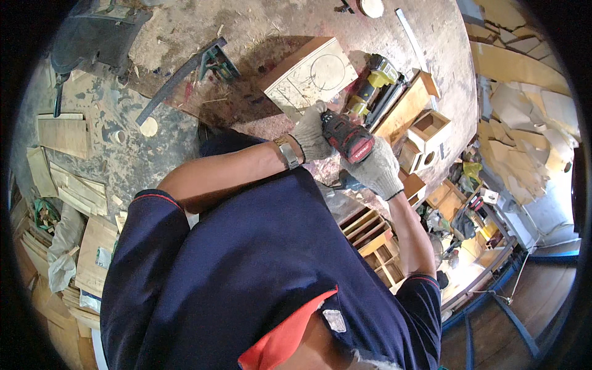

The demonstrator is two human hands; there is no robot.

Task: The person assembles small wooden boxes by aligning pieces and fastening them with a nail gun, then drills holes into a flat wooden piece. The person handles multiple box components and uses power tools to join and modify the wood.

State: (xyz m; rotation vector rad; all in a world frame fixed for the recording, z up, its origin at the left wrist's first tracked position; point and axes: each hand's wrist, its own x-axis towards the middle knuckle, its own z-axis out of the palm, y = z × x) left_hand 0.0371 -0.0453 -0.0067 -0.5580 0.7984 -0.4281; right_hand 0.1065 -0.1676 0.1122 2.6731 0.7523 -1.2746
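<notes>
A red and black cordless drill (349, 138) lies between my gloved hands, its nose pointing up and to the left. My right hand (377, 170) is wrapped round its grip, mostly hidden behind the motor housing. At the drill's front end, my left hand (311, 132) has its fingers closed around the chuck; whether a bit sits there is hidden. Just beyond the left hand stands a pale wooden box (296, 83) with a circle and lines drawn on its face. Both hands wear whitish knitted gloves.
A yellow-green nail gun (377, 83) lies right of the box. Small wooden boxes (430, 129) and a divided wooden tray (381, 251) sit to the right. A dark curved strip (176, 83) and a green clamp-like tool (217, 65) lie left. Boards (63, 135) are at far left.
</notes>
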